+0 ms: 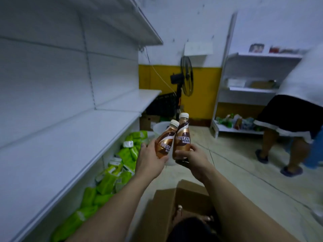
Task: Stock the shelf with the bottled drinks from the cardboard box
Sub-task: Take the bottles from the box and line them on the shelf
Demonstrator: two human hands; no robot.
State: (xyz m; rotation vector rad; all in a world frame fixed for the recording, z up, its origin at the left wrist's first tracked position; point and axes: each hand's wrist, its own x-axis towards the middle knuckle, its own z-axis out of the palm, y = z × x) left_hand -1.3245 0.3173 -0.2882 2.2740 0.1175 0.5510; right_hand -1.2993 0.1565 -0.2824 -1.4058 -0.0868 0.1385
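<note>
My left hand [150, 158] grips a brown coffee bottle [165, 141] with a cream cap, tilted to the right. My right hand [191, 158] holds a second brown coffee bottle [182, 137], nearly upright, and the two bottles touch side by side in mid-air. Both are raised in front of me, to the right of the white shelf [61, 147], whose board is bare. The open cardboard box [164, 203] lies on the floor below my forearms, with one bottle cap showing inside it.
Green packets [122, 165] are piled on the bottom shelf and floor at the left. A white bucket [160, 127] and a black standing fan [185, 81] are ahead. Another person [293, 109] stands at the right by a second white rack [248, 88].
</note>
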